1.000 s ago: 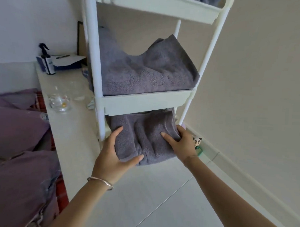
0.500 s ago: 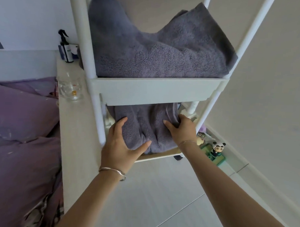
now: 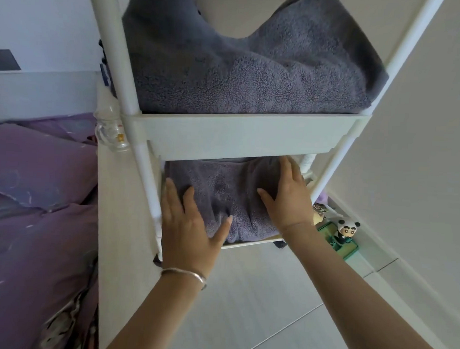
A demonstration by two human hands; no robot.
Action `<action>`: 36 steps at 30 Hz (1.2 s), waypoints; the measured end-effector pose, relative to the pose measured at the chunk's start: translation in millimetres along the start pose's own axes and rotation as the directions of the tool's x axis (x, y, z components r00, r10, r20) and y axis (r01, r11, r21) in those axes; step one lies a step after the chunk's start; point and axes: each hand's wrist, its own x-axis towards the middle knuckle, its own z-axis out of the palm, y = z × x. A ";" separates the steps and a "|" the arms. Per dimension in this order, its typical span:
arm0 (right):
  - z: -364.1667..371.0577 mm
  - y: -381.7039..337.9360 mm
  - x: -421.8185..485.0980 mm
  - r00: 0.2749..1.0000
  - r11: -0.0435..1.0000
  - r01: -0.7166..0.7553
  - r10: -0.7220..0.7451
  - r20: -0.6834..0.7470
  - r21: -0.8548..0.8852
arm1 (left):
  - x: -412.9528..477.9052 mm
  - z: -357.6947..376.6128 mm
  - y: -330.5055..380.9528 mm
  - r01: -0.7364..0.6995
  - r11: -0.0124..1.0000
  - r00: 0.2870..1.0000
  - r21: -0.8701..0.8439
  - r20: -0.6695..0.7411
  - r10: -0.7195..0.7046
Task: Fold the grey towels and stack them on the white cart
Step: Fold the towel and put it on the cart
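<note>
The folded towel (image 3: 222, 200) lies on the cart's (image 3: 246, 134) bottom shelf, its front edge at the shelf's front rim. Both hands rest flat on it with fingers straight, left hand (image 3: 190, 220) at the front-left corner, right hand (image 3: 288, 197) along the right edge. Best to press evenly, smoothing the middle creases, and square it inside the rim before letting go.

The person had two bare arms with no sleeves. The left hand (image 3: 189, 225) had a thin silver bangle (image 3: 185, 273) at its wrist. The right hand (image 3: 288, 200) wore no rings.
</note>
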 end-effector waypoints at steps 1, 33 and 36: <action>2.2 -0.3 -2.7 0.989 0.990 0.116 -0.123 -0.084 -0.080 | -1.3 -1.2 4.0 -0.080 0.995 0.996 0.056 -0.038 0.082; 34.8 22.5 -48.0 0.931 0.921 0.345 -0.312 0.187 -0.182 | 14.0 4.3 -27.0 -0.549 0.759 0.763 0.349 0.580 0.285; 38.7 41.1 -64.8 0.881 0.874 0.431 -0.352 0.317 -0.226 | 1.6 4.4 -38.5 -0.633 0.669 0.726 0.390 0.598 0.338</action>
